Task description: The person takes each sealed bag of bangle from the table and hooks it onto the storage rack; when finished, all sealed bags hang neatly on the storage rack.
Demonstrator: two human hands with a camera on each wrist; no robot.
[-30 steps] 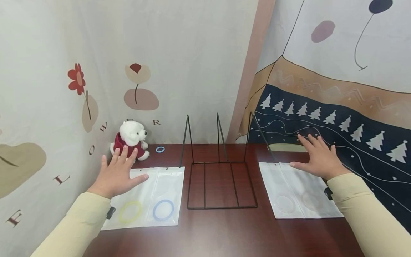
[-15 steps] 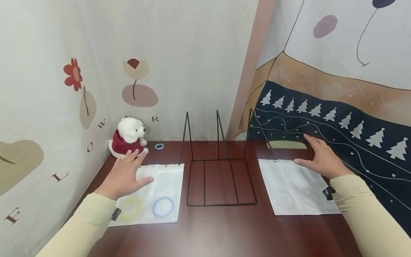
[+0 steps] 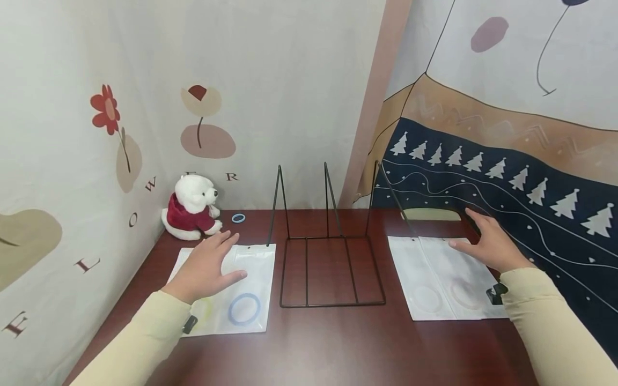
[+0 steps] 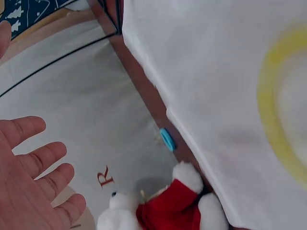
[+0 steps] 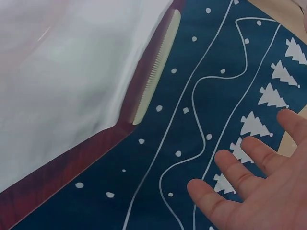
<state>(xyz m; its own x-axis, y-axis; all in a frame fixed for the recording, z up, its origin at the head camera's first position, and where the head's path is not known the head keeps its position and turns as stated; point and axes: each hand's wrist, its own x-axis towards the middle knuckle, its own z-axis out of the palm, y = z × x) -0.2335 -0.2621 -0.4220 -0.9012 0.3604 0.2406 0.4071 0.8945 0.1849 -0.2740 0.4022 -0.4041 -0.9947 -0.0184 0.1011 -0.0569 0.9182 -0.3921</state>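
Head view, and both hands were on the move! Across came the left hand, off the plush polar bear and further over the left white pouch, now hiding most of its yellow ring while the blue ring stayed in sight. Over on the right, the right hand had drawn its spread fingers closer together and slipped aside, leaving the pale comb in plain sight beyond the right white pouch. Thumbs stood well off the fingers on both sides: each grip was wide, with nothing in it. Both pouches lay flat on the worktop, either side of the black wire rack. So the left had closed in on its pouch, a shift that looked like early positioning, no hold yet taken. Whether the rings sat inside or were printed, I couldn't tell.
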